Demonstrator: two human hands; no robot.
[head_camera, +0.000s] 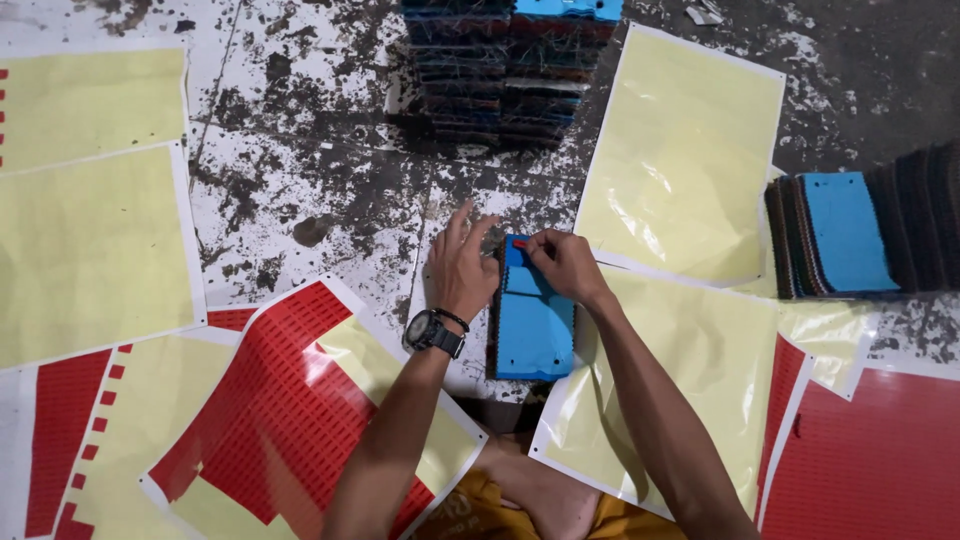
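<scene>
From the head camera, a blue swatch stack (533, 325) lies on the stained floor (320, 190) between the two forearms, its long axis running away from the person, so its far end sits right under both hands. The right hand (566, 265) reaches that far end, fingers pressed together pinching a small red sticker (519, 243) onto the blue top card. The left hand (461, 270) rests against the stack's left edge (fingers spread and pointing away), equally near.

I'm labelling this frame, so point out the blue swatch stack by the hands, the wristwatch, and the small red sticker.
Blue swatch stack (533, 335), head view, on its blue top card.
Wristwatch (424, 329), head view, on its dial.
Red sticker (520, 243), head view, on its visible end at the right hand's fingertips.
</scene>
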